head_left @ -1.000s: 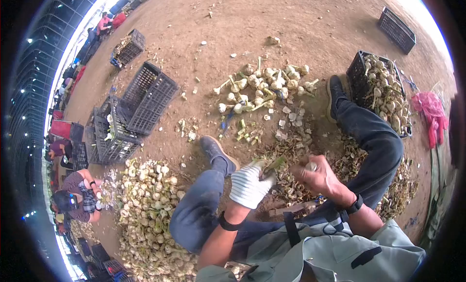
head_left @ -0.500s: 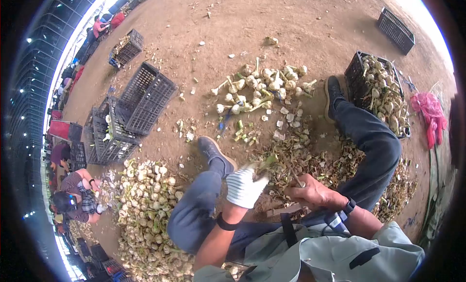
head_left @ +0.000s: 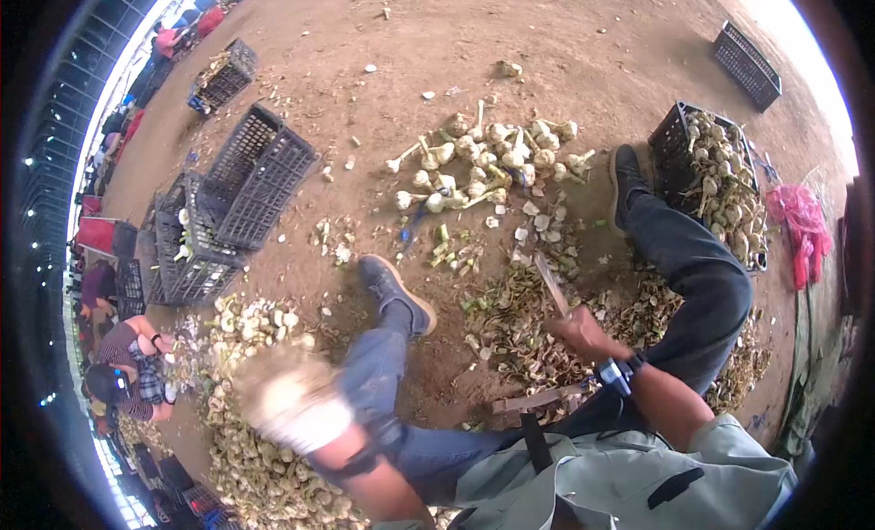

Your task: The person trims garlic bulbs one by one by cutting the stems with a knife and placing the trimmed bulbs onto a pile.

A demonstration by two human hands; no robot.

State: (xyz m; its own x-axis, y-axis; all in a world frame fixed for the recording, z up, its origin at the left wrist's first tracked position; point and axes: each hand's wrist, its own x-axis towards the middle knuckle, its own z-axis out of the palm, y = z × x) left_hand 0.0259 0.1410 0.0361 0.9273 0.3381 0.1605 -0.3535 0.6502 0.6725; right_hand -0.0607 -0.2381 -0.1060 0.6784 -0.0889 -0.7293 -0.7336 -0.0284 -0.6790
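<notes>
Gripping a knife (head_left: 552, 285) with the curled fingers of the right hand (head_left: 583, 333), pointing it forward between the legs (head_left: 700, 257), presumably for safety. Holding the gloved left hand (head_left: 292, 391) over garlic (head_left: 258, 466) heaped beside the left leg (head_left: 375, 352), probably for easy reach; too blurred to tell finger state.

Left hand (head_left: 293, 393): 7–8 o'clock, badly blurred; cannot tell whether it holds anything.
Knife (head_left: 550, 282): 3–4 o'clock, handle hidden inside right hand (head_left: 583, 335).
Garlic heap (head_left: 260, 466): 7 o'clock, partly covered by left hand, cut by bottom edge.
Shirt (head_left: 629, 484): 5 o'clock, cropped at bottom.
Crate (head_left: 668, 147): 2–3 o'clock, floor buried under bulbs (head_left: 720, 179).
Far person (head_left: 166, 41): 10 o'clock, too small to read.
</notes>
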